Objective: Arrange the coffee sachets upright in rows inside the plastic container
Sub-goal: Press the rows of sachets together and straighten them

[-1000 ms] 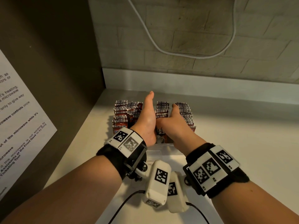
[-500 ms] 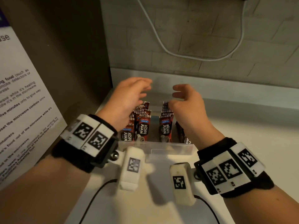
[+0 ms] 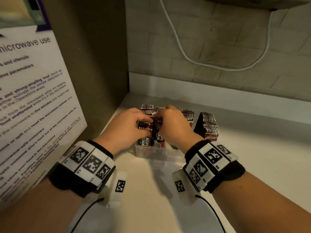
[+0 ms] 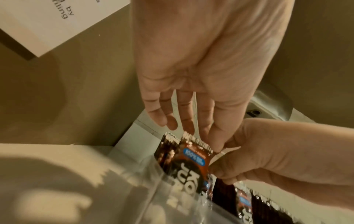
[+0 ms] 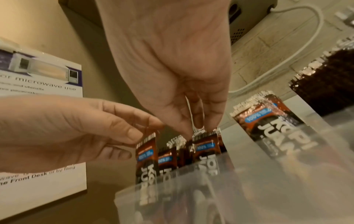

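Clear container [image 3: 151, 153] sits on the tabletop [image 3: 252, 165], sachets [image 3: 208, 125] upright in rows inside. Left hand [image 3: 124, 130] pinches the top edge of a near left-row sachet; right hand [image 3: 175, 126] pinches the neighbouring sachet's top. Advice: hold by the crimped tops only, square each sachet against its row, release once it stands unaided.

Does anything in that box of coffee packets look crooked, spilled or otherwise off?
Nothing spilled or torn. The coffee sachets stand upright in rows in the plastic container. Only the row under the hands looks uneven: in the right wrist view its sachet tops sit at differing heights where the left hand and right hand pinch them.
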A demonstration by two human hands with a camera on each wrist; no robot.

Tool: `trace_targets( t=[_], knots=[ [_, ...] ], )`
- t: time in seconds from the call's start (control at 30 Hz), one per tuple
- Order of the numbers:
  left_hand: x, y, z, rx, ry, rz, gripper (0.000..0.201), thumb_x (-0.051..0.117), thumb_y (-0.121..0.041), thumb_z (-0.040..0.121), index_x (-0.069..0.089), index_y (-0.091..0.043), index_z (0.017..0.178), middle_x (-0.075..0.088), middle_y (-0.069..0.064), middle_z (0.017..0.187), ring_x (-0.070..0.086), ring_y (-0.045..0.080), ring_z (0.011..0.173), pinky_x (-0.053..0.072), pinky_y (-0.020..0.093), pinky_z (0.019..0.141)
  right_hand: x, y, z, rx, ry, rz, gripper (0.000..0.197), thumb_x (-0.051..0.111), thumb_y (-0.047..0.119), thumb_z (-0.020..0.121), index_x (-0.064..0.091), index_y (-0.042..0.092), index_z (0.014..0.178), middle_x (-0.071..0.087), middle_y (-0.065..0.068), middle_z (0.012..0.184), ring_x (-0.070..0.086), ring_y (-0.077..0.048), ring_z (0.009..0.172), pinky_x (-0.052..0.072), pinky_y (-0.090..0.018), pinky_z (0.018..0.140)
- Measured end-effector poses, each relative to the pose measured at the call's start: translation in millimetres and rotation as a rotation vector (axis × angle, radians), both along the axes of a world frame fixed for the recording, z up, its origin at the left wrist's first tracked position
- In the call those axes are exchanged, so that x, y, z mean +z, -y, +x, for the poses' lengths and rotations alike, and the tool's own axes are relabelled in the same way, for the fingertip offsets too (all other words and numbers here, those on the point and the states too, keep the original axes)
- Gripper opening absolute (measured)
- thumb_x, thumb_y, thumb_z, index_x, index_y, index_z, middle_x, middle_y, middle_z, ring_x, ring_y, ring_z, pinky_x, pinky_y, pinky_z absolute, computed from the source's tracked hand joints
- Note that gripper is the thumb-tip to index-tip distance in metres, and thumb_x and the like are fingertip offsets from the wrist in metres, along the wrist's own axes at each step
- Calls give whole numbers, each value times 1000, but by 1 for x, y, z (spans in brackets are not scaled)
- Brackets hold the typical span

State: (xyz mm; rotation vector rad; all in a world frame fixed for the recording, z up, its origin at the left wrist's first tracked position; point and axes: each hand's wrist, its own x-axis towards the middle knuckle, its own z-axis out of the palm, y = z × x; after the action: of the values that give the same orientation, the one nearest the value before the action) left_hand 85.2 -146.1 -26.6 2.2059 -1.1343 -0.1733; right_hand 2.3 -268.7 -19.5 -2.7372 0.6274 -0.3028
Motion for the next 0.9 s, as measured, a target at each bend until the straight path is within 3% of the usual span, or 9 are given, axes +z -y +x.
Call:
trace_targets(
  t=[0.1, 0.23, 0.37, 0.57, 0.73, 0.9],
  knots=[
    [-6, -1, 0, 18, 58, -4, 26, 74, -16, 82, 74, -21, 107, 65, -4, 111, 58, 13, 100, 42, 23, 86, -1, 0, 3, 21, -41, -29, 36, 61, 1, 84, 60, 6, 120, 53, -11, 120, 57, -30, 107, 49, -36, 92],
    [-10, -3, 2, 42, 80, 15, 36, 70, -19, 84, 67, -24, 120, 65, -3, 113, 57, 14, 100, 45, 27, 87, -3, 1, 5, 44, -47, -74, 27, 58, 4, 87, 61, 6, 113, 57, -11, 112, 58, -29, 102, 47, -32, 82],
    [-17, -2, 7, 46, 96, 27, 41, 70, -23, 84, 64, -22, 125, 52, -2, 120, 51, 18, 111, 41, 29, 97, -5, 1, 6, 51, -53, -56, 34, 59, 2, 85, 59, 7, 118, 52, -11, 118, 58, -31, 103, 48, -36, 88],
    [-21, -1, 10, 82, 127, 53, 33, 67, -23, 87, 66, -24, 119, 53, -3, 118, 50, 20, 113, 40, 30, 96, -5, 1, 9, 58, -91, -88, 28, 60, 8, 86, 58, 8, 114, 54, -10, 116, 57, -29, 104, 41, -30, 77],
    [-23, 0, 11, 124, 154, 44, 30, 66, -23, 87, 67, -26, 116, 59, -3, 115, 52, 19, 109, 45, 34, 94, -4, 0, 11, 46, -101, -62, 36, 59, 4, 86, 55, 8, 121, 50, -12, 119, 57, -31, 104, 46, -35, 86],
    [-22, 1, 10, 125, 147, 50, 31, 66, -22, 87, 66, -27, 117, 57, -2, 118, 52, 20, 111, 44, 31, 91, 0, 4, 10, 53, -117, -56, 25, 57, 0, 84, 64, 9, 107, 64, -11, 106, 61, -30, 98, 51, -35, 77]
  ],
)
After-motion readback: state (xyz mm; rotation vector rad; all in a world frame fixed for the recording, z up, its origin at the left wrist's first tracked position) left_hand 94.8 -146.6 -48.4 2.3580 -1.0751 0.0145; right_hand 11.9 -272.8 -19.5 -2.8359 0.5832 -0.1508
